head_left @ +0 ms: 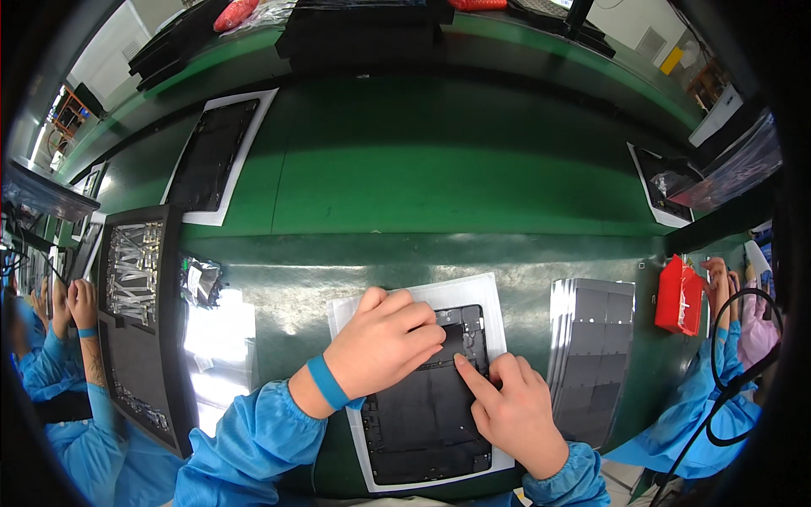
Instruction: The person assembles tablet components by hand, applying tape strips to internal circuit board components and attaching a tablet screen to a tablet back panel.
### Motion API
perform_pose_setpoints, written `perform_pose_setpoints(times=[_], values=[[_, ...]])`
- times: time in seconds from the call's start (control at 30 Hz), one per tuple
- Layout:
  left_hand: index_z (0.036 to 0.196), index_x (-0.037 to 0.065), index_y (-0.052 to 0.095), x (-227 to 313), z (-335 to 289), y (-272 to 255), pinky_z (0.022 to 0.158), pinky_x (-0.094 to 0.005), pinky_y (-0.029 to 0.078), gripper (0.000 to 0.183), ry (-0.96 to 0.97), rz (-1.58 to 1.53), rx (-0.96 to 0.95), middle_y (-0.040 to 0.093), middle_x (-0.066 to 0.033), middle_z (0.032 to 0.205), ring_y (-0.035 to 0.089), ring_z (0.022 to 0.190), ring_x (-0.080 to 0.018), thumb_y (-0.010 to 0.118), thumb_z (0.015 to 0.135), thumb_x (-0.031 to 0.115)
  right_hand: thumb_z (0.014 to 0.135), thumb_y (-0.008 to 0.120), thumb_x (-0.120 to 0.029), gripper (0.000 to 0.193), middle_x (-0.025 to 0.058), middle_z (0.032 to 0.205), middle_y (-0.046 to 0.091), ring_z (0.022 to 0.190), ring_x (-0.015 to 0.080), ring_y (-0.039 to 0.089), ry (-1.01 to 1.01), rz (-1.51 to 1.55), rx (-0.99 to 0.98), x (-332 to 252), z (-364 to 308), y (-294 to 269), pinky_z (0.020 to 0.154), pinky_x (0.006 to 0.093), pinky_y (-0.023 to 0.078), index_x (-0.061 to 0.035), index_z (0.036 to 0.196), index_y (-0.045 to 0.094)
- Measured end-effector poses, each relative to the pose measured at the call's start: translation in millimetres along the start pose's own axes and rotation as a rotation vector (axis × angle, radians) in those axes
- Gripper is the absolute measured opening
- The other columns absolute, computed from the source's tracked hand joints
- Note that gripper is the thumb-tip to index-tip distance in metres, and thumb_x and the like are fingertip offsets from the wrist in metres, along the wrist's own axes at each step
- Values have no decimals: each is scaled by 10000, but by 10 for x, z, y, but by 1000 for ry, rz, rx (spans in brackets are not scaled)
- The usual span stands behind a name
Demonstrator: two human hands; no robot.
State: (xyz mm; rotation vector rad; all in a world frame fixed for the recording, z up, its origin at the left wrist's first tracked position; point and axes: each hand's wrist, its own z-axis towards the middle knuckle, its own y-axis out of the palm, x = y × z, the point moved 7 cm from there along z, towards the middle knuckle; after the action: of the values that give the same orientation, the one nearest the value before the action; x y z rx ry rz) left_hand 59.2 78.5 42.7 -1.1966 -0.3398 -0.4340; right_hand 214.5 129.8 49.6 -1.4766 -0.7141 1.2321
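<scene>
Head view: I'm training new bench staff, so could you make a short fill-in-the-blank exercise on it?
1. The black panel lies on a ____ sheet.
2. The right hand has its ____ finger stretched out over the panel.
3. The band circles the person's ____ wrist.
4. The bin at right is coloured ____.

Missing words: white; index; left; red.

Long green worktable (422, 177), glossy with reflected light; pale walls (106, 72) beyond, upper left and right
</scene>
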Motion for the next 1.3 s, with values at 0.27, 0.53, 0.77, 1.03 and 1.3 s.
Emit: perform_pose_setpoints(times=[0.27,0.53,0.77,1.03,1.3], values=[[898,162,660,20,-7,-24,797,-349,358,138,63,24,7,568,39,900,510,900,-181,742,792,197,700,706,-107,587,48,839,414,740,211,506,17,-19,-7,15,-37,52,622,334,459,-175,1282,665],[897,155,669,-39,-22,-14,809,-350,357,133,33,-58,-19,576,34,917,506,921,-189,738,788,187,691,706,-101,600,47,845,411,736,215,506,10,1,-8,15,-43,53,614,339,457,-203,1281,671],[872,156,705,-71,25,-6,785,-345,352,154,-22,-84,-63,627,32,936,541,892,-194,790,747,189,650,687,-64,599,60,861,411,743,232,501,42,90,-49,70,-29,12,629,354,461,-218,1228,703],[836,144,715,-65,87,-14,761,-351,354,209,-61,-103,-104,633,19,890,535,831,-214,834,666,158,631,691,-91,622,59,855,395,710,220,465,13,140,-109,100,-45,-18,583,323,433,-241,1234,704],[825,142,706,-47,123,-11,735,-349,370,218,-80,-99,-164,627,25,862,529,789,-206,822,642,121,777,590,-111,481,113,1032,500,840,249,522,58,277,-157,160,-116,-160,700,340,486,-127,1254,652]])
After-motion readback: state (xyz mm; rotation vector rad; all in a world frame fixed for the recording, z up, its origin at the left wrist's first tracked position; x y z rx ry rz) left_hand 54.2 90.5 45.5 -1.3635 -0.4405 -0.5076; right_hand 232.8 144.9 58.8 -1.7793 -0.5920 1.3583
